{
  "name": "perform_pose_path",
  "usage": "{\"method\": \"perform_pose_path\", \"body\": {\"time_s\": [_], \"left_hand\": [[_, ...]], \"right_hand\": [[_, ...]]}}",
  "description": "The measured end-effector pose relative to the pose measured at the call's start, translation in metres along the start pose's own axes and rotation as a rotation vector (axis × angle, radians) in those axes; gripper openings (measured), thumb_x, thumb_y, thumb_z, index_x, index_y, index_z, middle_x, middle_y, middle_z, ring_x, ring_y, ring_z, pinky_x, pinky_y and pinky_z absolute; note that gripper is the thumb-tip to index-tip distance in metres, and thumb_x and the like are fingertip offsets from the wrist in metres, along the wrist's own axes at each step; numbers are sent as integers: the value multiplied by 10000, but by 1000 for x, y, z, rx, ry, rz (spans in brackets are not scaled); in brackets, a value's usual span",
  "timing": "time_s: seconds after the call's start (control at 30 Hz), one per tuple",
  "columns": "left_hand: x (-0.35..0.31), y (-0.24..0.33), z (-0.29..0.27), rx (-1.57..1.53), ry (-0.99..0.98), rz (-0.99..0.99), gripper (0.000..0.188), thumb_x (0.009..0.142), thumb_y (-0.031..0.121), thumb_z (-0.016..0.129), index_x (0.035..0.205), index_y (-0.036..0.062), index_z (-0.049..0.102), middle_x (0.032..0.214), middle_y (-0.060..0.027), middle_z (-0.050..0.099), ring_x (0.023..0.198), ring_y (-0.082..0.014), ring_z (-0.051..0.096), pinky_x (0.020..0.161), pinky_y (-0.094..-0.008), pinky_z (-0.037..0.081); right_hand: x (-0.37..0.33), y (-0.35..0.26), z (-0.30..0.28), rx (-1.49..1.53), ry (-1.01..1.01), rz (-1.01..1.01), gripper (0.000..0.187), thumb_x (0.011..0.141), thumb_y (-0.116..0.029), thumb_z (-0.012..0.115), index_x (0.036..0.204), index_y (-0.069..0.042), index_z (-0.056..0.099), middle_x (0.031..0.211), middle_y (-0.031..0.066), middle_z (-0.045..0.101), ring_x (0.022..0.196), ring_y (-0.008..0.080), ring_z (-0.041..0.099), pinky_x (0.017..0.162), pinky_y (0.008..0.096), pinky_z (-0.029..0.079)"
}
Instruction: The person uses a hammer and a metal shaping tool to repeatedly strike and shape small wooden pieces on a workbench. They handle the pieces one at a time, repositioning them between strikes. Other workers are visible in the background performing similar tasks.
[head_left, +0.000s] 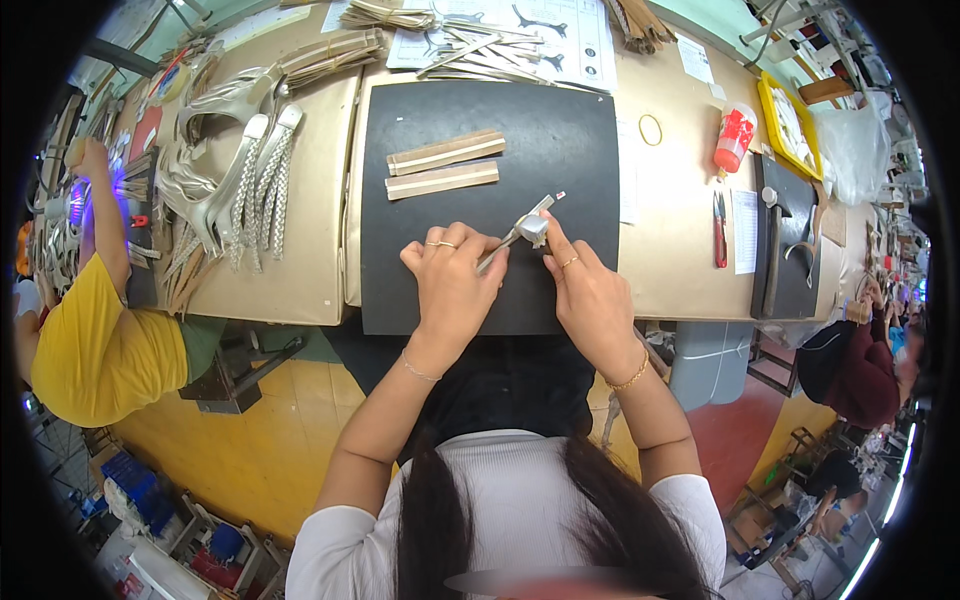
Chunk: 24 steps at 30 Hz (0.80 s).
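My left hand [452, 278] is closed in a pinch on a narrow pale strap [509, 241], which slants up and to the right over the black mat [570, 130]. Around the strap's middle sits a small silvery-white piece [534, 230]; its exact kind is unclear. The fingers of my right hand [592, 300] are closed against that piece from the right, with the index finger up along the strap. Beyond my hands, two flat tan strips with a pale stripe lie on the mat, the upper strip [447, 152] just above the lower strip [442, 181].
Braided metallic straps [262, 185] pile up at the left. Loose pale strips [485, 52] lie on printed sheets at the back. To the right are a red-and-white bottle [735, 138], red-handled pliers [720, 228], a yellow tray [790, 122] and a hammer [771, 250]. A co-worker in yellow [110, 340] sits left.
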<state>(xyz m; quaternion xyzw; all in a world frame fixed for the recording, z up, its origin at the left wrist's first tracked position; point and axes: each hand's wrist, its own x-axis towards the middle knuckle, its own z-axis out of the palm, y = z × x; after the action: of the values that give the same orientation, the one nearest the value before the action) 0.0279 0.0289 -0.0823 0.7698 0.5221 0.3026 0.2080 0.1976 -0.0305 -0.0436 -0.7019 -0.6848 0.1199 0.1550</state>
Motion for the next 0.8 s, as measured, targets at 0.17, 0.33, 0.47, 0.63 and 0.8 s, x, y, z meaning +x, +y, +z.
{"method": "perform_pose_path", "body": {"time_s": [0.17, 0.33, 0.47, 0.63, 0.8], "left_hand": [[1, 0, 0, -6, -19, -25, 65, 811, 162, 812, 829, 108, 781, 832, 23, 651, 874, -194, 561, 863, -389, 294], [1, 3, -1, 8, -45, -45, 59, 808, 155, 794, 815, 101, 771, 830, 14, 650, 875, -206, 563, 865, -393, 295], [3, 3, 0, 29, -50, -41, 61, 794, 150, 790, 798, 98, 758, 835, 9, 651, 874, -212, 563, 862, -395, 294], [2, 4, 1, 31, -32, -40, 67, 790, 150, 795, 789, 98, 752, 831, 10, 642, 867, -210, 564, 857, -400, 294], [1, 3, 2, 54, -26, -2, 75, 787, 144, 807, 778, 105, 743, 814, 15, 626, 858, -204, 563, 847, -401, 293]], "right_hand": [[7, -1, -5, -10, 35, -9, 515, 999, -183, 629, 1502, -160, 519, 796, 78, 572, 586, 277, 626, 526, 397, 506], [2, -12, -15, 141, 159, 8, 555, 978, -159, 643, 1514, -147, 500, 822, 78, 578, 625, 266, 640, 526, 396, 505], [6, -16, -8, 58, -65, -38, 584, 969, -148, 651, 1528, -153, 483, 840, 72, 588, 631, 265, 632, 526, 394, 495], [7, -10, -6, 127, 165, -9, 557, 968, -150, 650, 1509, -164, 516, 824, 65, 586, 618, 263, 627, 527, 386, 498], [1, -15, -14, -27, -13, -39, 546, 966, -149, 651, 1499, -170, 531, 834, 68, 584, 614, 268, 627, 526, 383, 496]]}}
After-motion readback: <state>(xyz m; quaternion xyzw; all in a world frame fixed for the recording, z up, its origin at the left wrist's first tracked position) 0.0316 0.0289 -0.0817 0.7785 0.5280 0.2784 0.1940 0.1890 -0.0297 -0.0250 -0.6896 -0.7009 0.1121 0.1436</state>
